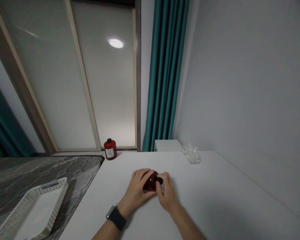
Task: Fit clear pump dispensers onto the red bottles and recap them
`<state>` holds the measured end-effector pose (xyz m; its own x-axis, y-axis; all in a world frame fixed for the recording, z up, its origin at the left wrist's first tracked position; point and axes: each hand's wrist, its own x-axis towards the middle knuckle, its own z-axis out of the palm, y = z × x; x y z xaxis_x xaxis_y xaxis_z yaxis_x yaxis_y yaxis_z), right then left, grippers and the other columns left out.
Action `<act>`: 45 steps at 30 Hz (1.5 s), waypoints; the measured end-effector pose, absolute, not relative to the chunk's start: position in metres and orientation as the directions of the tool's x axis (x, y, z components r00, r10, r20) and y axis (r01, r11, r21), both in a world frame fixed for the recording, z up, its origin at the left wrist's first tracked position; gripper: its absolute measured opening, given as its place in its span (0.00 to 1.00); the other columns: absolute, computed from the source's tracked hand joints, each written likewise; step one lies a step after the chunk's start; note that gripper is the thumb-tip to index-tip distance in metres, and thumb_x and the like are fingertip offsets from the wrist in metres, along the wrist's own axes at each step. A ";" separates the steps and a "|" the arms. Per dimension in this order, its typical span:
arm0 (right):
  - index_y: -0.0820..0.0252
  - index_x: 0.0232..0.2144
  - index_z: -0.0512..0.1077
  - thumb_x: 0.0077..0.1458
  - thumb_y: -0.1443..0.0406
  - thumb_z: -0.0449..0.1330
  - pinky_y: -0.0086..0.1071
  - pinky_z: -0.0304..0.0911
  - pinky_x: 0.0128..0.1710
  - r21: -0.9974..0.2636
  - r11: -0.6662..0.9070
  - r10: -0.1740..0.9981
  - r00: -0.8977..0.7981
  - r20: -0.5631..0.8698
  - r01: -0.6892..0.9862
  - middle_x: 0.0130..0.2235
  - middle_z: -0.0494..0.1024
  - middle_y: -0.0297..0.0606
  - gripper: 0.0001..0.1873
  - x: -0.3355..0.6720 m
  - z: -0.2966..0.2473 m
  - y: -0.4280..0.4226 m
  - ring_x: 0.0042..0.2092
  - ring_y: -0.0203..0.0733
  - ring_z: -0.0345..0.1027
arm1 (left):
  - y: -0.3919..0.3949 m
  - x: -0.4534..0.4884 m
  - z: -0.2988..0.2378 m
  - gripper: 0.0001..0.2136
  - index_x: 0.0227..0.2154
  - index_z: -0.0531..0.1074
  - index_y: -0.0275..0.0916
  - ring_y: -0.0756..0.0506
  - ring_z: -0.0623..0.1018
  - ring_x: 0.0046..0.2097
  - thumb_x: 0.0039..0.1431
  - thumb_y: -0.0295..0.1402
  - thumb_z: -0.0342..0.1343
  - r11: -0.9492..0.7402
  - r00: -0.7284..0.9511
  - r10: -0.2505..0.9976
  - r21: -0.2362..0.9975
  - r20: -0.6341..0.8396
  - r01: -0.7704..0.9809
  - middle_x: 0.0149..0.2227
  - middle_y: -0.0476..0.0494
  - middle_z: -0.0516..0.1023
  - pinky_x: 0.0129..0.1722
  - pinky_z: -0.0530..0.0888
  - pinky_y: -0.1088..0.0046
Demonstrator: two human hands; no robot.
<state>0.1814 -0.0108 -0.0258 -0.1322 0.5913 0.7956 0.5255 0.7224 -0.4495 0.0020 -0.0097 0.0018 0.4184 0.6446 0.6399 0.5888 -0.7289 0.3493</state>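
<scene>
A dark red bottle (152,182) with a black cap (159,180) lies tilted on its side over the white table, its cap pointing right. Wrapped round the bottle's body is my left hand (139,184), with a dark watch on the wrist. The fingers and thumb of my right hand (166,191) close on the black cap. Part of the bottle is hidden behind both hands. Farther back, a second red bottle (110,150) with a black cap and a white label stands upright at the table's far left corner.
A crumpled clear plastic bag (192,154) lies at the far right of the white table (190,213). Left of the table, a white perforated basket (55,205) rests on a grey patterned surface (77,170). A white cabinet (167,145) stands behind, near the teal curtain (166,73).
</scene>
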 end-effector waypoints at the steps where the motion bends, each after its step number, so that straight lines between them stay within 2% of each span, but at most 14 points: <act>1: 0.55 0.48 0.64 0.62 0.69 0.50 0.44 0.66 0.44 -0.457 0.718 0.593 -0.119 0.796 0.525 0.40 0.71 0.40 0.12 0.182 -0.026 -0.011 0.42 0.47 0.66 | -0.010 0.003 0.002 0.32 0.61 0.61 0.48 0.35 0.72 0.55 0.56 0.42 0.66 -0.727 0.417 0.646 0.350 0.640 0.590 0.55 0.37 0.72 0.54 0.69 0.53; 4: 0.57 0.51 0.62 0.61 0.69 0.49 0.44 0.67 0.45 -0.459 0.730 0.586 -0.118 0.802 0.507 0.43 0.70 0.42 0.16 0.183 -0.025 -0.012 0.45 0.48 0.66 | -0.010 0.005 0.001 0.31 0.61 0.60 0.47 0.35 0.71 0.55 0.57 0.41 0.65 -0.729 0.426 0.645 0.344 0.634 0.592 0.55 0.37 0.72 0.55 0.68 0.53; 7: 0.57 0.51 0.62 0.60 0.68 0.50 0.43 0.67 0.45 -0.476 0.730 0.593 -0.108 0.798 0.491 0.43 0.70 0.42 0.16 0.184 -0.025 -0.011 0.45 0.48 0.66 | -0.011 0.005 -0.001 0.31 0.61 0.60 0.46 0.36 0.70 0.56 0.57 0.41 0.65 -0.728 0.428 0.645 0.340 0.633 0.595 0.56 0.37 0.71 0.55 0.68 0.53; 13: 0.56 0.48 0.64 0.61 0.67 0.53 0.37 0.67 0.37 -0.530 0.656 0.633 -0.011 0.774 0.537 0.37 0.70 0.37 0.12 0.182 -0.024 -0.010 0.37 0.44 0.65 | -0.011 0.005 -0.001 0.33 0.61 0.61 0.45 0.36 0.71 0.55 0.55 0.41 0.67 -0.734 0.429 0.629 0.316 0.648 0.601 0.55 0.37 0.72 0.54 0.69 0.54; 20: 0.57 0.49 0.63 0.58 0.69 0.50 0.40 0.67 0.42 -0.486 0.752 0.575 -0.083 0.814 0.444 0.42 0.69 0.42 0.17 0.182 -0.020 -0.014 0.44 0.47 0.65 | -0.011 0.006 0.001 0.31 0.60 0.62 0.44 0.37 0.72 0.55 0.55 0.38 0.66 -0.728 0.412 0.626 0.307 0.662 0.613 0.54 0.37 0.73 0.54 0.70 0.56; 25: 0.56 0.48 0.64 0.59 0.66 0.55 0.38 0.66 0.39 -0.571 0.671 0.648 -0.002 0.761 0.473 0.38 0.67 0.37 0.14 0.180 -0.018 -0.013 0.38 0.44 0.64 | -0.011 0.005 0.001 0.32 0.60 0.62 0.44 0.37 0.72 0.55 0.55 0.38 0.67 -0.719 0.395 0.636 0.325 0.663 0.614 0.55 0.38 0.72 0.54 0.70 0.56; 28: 0.55 0.47 0.66 0.61 0.67 0.55 0.37 0.66 0.39 -0.593 0.646 0.679 -0.007 0.734 0.480 0.36 0.68 0.36 0.11 0.179 -0.018 -0.013 0.37 0.43 0.64 | -0.011 0.005 0.001 0.32 0.61 0.61 0.45 0.36 0.71 0.55 0.55 0.39 0.67 -0.722 0.397 0.638 0.332 0.660 0.607 0.55 0.37 0.72 0.54 0.69 0.54; 37: 0.57 0.48 0.65 0.59 0.69 0.51 0.39 0.67 0.42 -0.546 0.757 0.600 -0.050 0.798 0.359 0.42 0.69 0.41 0.14 0.181 -0.012 -0.021 0.43 0.46 0.66 | -0.010 0.004 -0.001 0.33 0.62 0.59 0.46 0.36 0.70 0.56 0.55 0.38 0.67 -0.722 0.417 0.649 0.342 0.637 0.602 0.56 0.37 0.70 0.55 0.68 0.53; 42: 0.55 0.46 0.66 0.61 0.70 0.53 0.36 0.66 0.41 -0.563 0.718 0.618 -0.003 0.786 0.408 0.41 0.69 0.39 0.11 0.179 -0.013 -0.017 0.42 0.43 0.66 | -0.010 0.004 -0.002 0.34 0.62 0.58 0.47 0.35 0.70 0.56 0.55 0.38 0.67 -0.723 0.415 0.650 0.350 0.636 0.596 0.56 0.37 0.70 0.54 0.68 0.52; 45: 0.56 0.45 0.67 0.60 0.68 0.55 0.35 0.66 0.38 -0.598 0.666 0.649 0.049 0.760 0.446 0.38 0.69 0.37 0.10 0.178 -0.013 -0.015 0.38 0.42 0.65 | -0.009 0.004 -0.001 0.34 0.62 0.59 0.47 0.35 0.70 0.56 0.55 0.37 0.67 -0.722 0.407 0.648 0.348 0.643 0.598 0.56 0.37 0.71 0.54 0.68 0.52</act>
<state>0.1780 -0.0148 -0.0130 0.0485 0.6487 0.7595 0.4456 0.6665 -0.5977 0.0040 -0.0095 -0.0014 0.4074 0.6481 0.6434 0.5980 -0.7218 0.3484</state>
